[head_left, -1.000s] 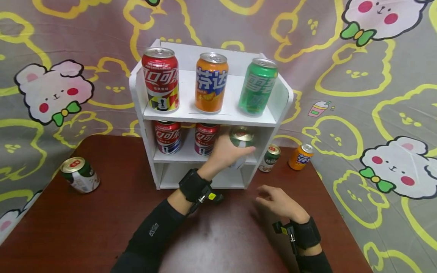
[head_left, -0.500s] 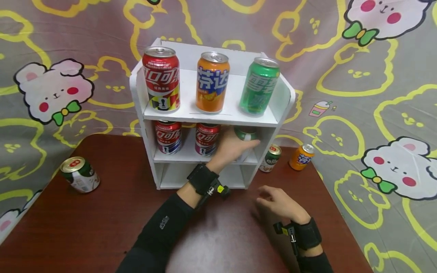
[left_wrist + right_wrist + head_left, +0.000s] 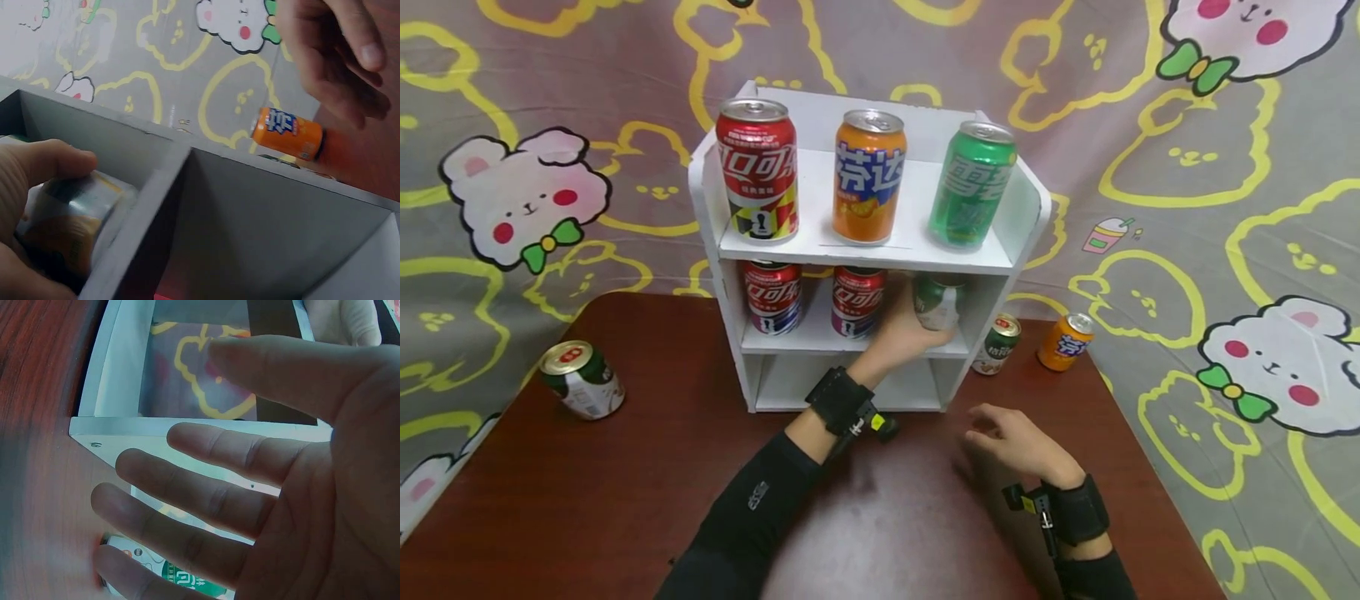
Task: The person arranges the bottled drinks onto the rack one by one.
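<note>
In the head view my left hand (image 3: 901,333) grips a green-and-white drink can (image 3: 942,302) at the right end of the white rack's (image 3: 842,255) middle shelf. The left wrist view shows the fingers and thumb around that can (image 3: 69,219), inside the compartment. The can looks about upright; part of it is behind the hand. Two red cola cans (image 3: 772,298) stand to its left on the same shelf. My right hand (image 3: 1024,446) is held over the table at the front right, fingers relaxed and slightly bent, and holds nothing; the right wrist view shows its palm (image 3: 300,506).
On top stand a red cola can (image 3: 757,171), an orange soda can (image 3: 869,177) and a green soda can (image 3: 973,185). On the table (image 3: 647,475) are a green-and-white can (image 3: 583,382) at left, another (image 3: 997,344) right of the rack, and an orange can (image 3: 1066,343).
My left hand has moved the green-and-white can deeper into the middle shelf, then shifted slightly down and back, its thumb now lower on the can. My right hand has stayed in place.
</note>
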Demonstrator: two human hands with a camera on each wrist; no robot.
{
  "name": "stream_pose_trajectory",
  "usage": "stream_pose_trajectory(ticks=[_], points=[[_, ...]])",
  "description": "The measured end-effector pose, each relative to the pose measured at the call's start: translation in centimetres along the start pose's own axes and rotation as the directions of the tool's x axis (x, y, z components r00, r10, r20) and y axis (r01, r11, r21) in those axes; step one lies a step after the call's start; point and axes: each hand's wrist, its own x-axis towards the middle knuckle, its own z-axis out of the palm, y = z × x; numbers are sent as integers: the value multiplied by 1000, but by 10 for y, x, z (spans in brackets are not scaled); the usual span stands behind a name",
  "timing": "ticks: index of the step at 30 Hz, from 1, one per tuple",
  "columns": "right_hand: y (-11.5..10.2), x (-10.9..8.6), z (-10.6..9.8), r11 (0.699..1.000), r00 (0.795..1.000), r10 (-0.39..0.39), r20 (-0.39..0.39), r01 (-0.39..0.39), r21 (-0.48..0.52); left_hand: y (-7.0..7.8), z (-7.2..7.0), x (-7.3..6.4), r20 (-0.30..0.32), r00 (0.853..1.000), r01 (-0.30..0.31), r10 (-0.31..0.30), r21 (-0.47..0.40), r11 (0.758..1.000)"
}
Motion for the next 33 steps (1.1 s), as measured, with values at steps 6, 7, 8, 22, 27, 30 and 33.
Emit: stream_pose_trajectory(ticks=[6, 7, 8, 22, 27, 30, 33], points=[[0, 1, 1, 1000, 1000, 19, 14, -19, 3, -4, 4, -3, -58, 998, 0, 6, 88, 996], [0, 1, 1, 1000, 1000, 22, 15, -22, 5, -4, 4, -3, -71, 997, -4, 12, 105, 995], [0, 1, 1, 1000, 1000, 22, 16, -22, 7, -4, 5, -3, -84, 996, -6, 16, 121, 993], [-1, 0, -1, 1000, 1000, 2, 9, -2, -6, -1, 13, -1, -207, 978, 16, 25, 192, 981], [-1, 0, -2, 1000, 1000, 5, 6, -5, -18, -3, 5, -3, -64, 998, -24, 29, 68, 997], [-1, -1, -2, 1000, 1000, 17, 4, -17, -6, -5, 1, -3, -16, 1000, -23, 24, 27, 999], [-2, 0, -1, 1000, 1000, 20, 13, -20, 17, -6, 0, -3, -13, 1000, -10, 10, 40, 999]])
